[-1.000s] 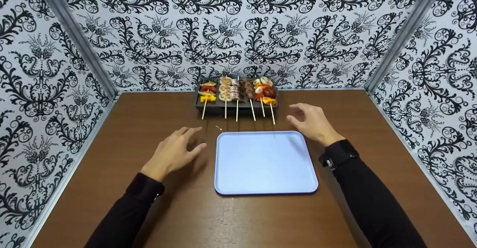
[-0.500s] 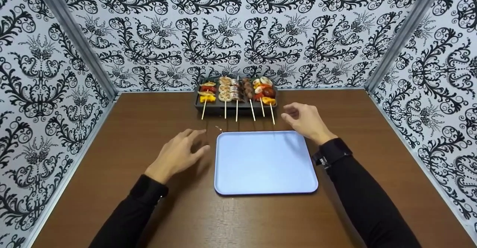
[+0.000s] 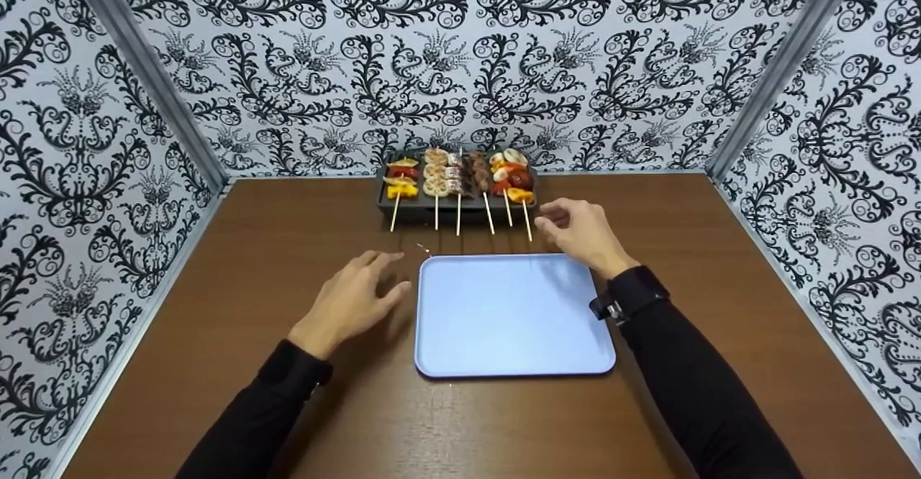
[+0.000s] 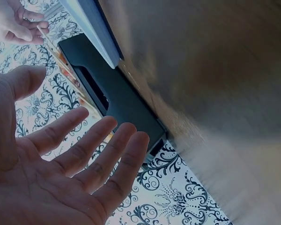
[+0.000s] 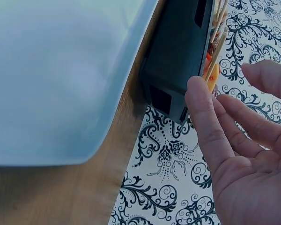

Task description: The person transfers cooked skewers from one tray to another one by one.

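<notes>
My right hand (image 3: pixel 581 240) hovers just right of the rightmost skewer's bare stick (image 3: pixel 527 224), apart from it, fingers loosely bent and holding nothing. The right wrist view shows its palm (image 5: pixel 253 183) beside the corner of a dark grill (image 5: pixel 173 61). Left of the pale blue tray (image 3: pixel 514 321), my left hand (image 3: pixel 349 300) hangs over the table with fingers relaxed and spread. Several skewers lie across the grill (image 3: pixel 410 214), their sticks jutting toward me: vegetables (image 3: pixel 401 190) at the left, pale rings (image 3: pixel 434 184) and browned meat (image 3: pixel 480 175) in the middle, mixed vegetables (image 3: pixel 516 177) at the right.
The brown table (image 3: pixel 288 213) carries the tray in its middle and the grill at its back edge. Patterned walls (image 3: pixel 460 69) close in the back and both sides. A small shiny scrap (image 3: pixel 424 249) lies by the tray's far left corner.
My right hand has moved left, closer to the rightmost stick. My left hand has drifted slightly right, toward the tray. The tray and skewers stay where they were.
</notes>
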The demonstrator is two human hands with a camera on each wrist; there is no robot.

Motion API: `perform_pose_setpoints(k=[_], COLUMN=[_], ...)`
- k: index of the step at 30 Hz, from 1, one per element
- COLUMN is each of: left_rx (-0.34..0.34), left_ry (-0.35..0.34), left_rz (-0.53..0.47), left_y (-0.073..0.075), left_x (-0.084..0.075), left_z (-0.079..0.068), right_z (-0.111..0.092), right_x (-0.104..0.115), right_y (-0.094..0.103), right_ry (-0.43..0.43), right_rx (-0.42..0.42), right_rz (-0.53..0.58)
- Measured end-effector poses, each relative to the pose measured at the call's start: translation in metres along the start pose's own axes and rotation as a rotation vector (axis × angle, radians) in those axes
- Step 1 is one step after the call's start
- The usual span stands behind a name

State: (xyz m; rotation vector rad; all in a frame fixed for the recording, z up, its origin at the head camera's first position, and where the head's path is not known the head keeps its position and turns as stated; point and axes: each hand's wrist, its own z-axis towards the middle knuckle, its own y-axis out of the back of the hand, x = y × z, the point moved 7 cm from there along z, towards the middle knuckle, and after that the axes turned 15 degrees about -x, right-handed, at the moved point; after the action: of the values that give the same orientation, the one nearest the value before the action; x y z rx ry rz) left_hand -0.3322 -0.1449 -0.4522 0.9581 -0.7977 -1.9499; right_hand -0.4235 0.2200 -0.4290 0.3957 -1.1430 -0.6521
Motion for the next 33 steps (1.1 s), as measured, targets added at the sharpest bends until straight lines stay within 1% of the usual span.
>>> perform_pose_setpoints(k=[5,10,18,26,33], left_rx=[-0.013,-0.032,-0.055,-0.063,-0.081], left_ry=[-0.019,-0.025,-0.004,0.028,0.040], left_rz=[-0.015,-0.020,-0.039,-0.065,-0.092], left_y=[-0.001,-0.001,-0.007,-0.011,-0.013], left_x=[-0.006,-0.012,-0.016,-0.023,-0.026], left_z=[0.001,0.001,0.001,0.000,-0.002], right_z=[0.001,0.002,0.005,0.006,0.006], right_x=[0.001,0.003,-0.005,-0.005,-0.006], right_y=[-0.006,-0.011,-0.018,-0.022,-0.026], right_ry=[-0.043,-0.060,-0.110,-0.132,-0.158], right_rx=[0.015,0.029,0.012,0.021,0.013], right_rz=[0.071,0.137,0.160,0.183,0.212])
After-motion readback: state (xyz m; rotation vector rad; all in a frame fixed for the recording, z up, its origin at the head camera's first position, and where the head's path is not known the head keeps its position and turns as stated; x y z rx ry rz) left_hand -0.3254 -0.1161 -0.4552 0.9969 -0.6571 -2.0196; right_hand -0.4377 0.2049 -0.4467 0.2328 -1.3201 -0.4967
